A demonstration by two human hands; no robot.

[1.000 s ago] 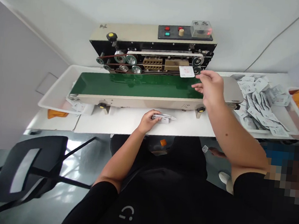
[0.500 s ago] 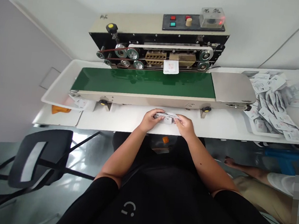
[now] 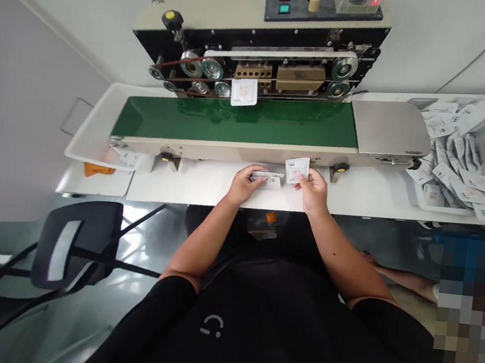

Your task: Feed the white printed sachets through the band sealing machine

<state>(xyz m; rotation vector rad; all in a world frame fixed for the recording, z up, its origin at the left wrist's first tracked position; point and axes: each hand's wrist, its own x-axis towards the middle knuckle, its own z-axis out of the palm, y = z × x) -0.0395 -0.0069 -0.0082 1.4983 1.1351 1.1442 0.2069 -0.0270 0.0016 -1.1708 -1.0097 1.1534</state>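
My left hand (image 3: 244,184) grips a few white printed sachets (image 3: 272,183) just over the table's front edge. To its right, my right hand (image 3: 314,192) pinches a single white sachet (image 3: 297,170) by its lower right corner, face toward me and apart from the others. Behind both hands stands a band sealing machine (image 3: 258,36) with rollers and a green conveyor belt (image 3: 240,124). Another white sachet (image 3: 244,92) hangs in the machine's sealing band, above the belt. My hands touch neither the machine nor that sachet.
A bin heaped with white sachets (image 3: 456,163) stands right of the machine's metal end plate (image 3: 389,127). At the left is a white plastic bin (image 3: 94,125). A black chair (image 3: 77,245) stands at lower left. Another person's arm (image 3: 405,278) shows at right.
My right hand has drawn one sachet away to the right from those in my left hand. The sachet in the machine has travelled left. The camera view has shifted slightly.
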